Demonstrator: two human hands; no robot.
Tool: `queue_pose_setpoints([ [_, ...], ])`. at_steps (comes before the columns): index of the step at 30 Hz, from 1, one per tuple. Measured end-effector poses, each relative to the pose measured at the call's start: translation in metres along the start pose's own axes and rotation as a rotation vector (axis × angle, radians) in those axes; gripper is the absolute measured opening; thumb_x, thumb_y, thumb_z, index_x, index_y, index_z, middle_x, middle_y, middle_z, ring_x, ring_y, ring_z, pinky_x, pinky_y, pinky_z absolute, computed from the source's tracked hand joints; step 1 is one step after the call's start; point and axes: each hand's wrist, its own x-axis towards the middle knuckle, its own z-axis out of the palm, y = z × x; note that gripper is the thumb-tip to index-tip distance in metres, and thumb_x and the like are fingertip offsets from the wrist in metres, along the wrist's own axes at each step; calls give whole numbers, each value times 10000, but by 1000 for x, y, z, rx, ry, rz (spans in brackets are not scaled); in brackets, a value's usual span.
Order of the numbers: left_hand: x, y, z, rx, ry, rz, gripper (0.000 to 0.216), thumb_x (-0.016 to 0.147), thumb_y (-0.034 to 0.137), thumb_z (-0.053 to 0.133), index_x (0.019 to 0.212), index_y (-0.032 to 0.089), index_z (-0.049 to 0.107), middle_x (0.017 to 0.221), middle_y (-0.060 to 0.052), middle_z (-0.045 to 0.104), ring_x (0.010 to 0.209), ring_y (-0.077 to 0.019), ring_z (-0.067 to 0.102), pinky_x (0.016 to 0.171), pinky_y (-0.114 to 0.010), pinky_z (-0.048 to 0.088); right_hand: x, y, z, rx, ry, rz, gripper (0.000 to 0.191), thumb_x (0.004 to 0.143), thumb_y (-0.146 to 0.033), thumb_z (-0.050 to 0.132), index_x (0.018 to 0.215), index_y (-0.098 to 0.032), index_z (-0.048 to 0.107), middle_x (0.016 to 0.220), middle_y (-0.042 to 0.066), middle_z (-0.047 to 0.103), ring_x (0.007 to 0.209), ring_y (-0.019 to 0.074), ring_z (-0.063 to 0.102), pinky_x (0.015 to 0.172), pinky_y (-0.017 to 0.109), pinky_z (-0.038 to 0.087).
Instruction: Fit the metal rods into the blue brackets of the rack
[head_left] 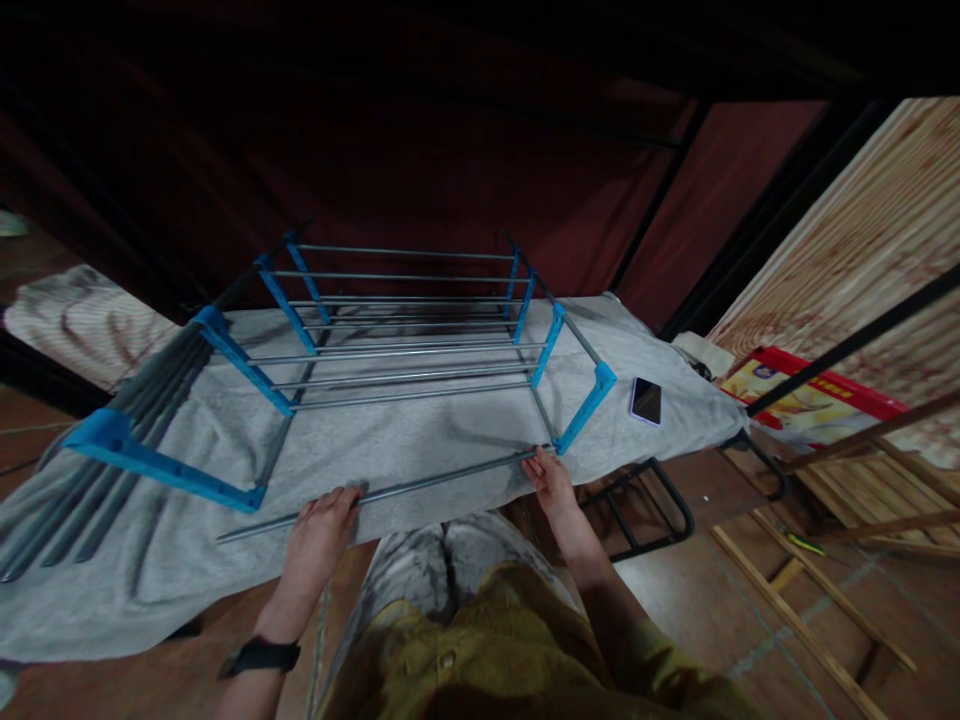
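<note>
A long grey metal rod lies crosswise low over the cloth, held in both hands. My left hand is closed round it toward its left end, which sticks out past the fingers. My right hand pinches the right end close to the lower corner of a blue plastic bracket; whether the tip sits in the bracket is hidden by the fingers. Behind stands a rack of blue brackets joined by several metal rods. At the left, another blue bracket has its lower corner apart from the rod's left end.
Several loose metal rods lie at the left on the grey cloth. A phone rests on the right. Beyond it are a red and yellow box, a wooden frame and a black metal frame.
</note>
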Motion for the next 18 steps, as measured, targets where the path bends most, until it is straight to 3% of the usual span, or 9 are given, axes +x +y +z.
queue_pose_setpoints([
  [6,3,-1,9,12,35,28,347,991,264,371,1123,171,678,1106,-131,730,1007,-288,682,922,-410,477,0,-1,1,8,7,8,310,656,-212,848,619,-230,541,745,2,753,690,138,691,705,293,616],
  [18,6,-4,17,3,50,33,333,962,214,399,1146,167,673,1088,-139,735,1006,-301,678,908,-431,477,-2,-2,-3,4,-19,2,325,654,-257,857,616,-232,536,666,-46,708,638,117,662,753,297,608],
])
